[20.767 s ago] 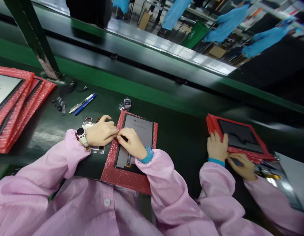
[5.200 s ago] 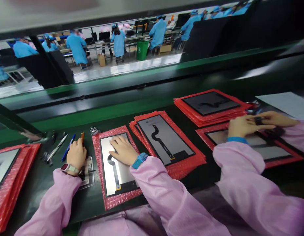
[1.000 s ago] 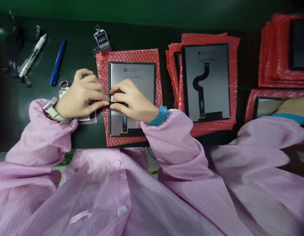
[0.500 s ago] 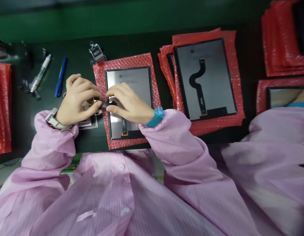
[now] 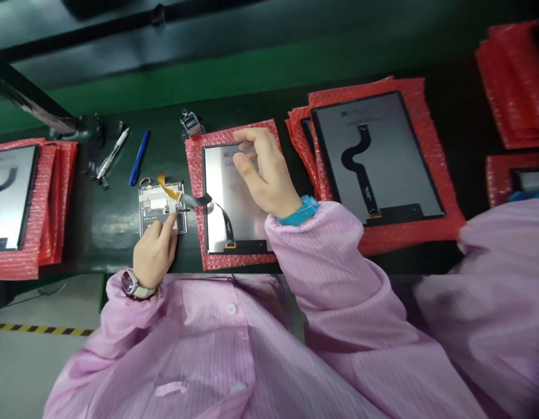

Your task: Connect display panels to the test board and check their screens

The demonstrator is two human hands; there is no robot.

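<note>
My left hand (image 5: 153,250) rests low on a small test board (image 5: 149,227), its index finger stretched out to the board's right part. A flex cable (image 5: 193,201) with a gold end (image 5: 167,187) arches over from the board to a grey display panel (image 5: 219,174). That panel lies on red bubble wrap (image 5: 196,169) in front of me. Over the panel's upper right hovers my right hand (image 5: 271,177), with thumb and fingers apart and nothing seen between them. A blue band (image 5: 299,212) circles that wrist.
Right of centre, another panel (image 5: 391,163) tops several red bubble bags (image 5: 430,139). At left lies a further panel (image 5: 10,192) on bags. A tally counter (image 5: 191,124), a blue pen (image 5: 139,157) and a white pen (image 5: 113,152) lie behind the board. A co-worker's sleeve (image 5: 504,244) is at right.
My hands have parted: the left drew back toward me onto the board, the right lifted away up and right. The flex cable and board now show. The whole view has shifted.
</note>
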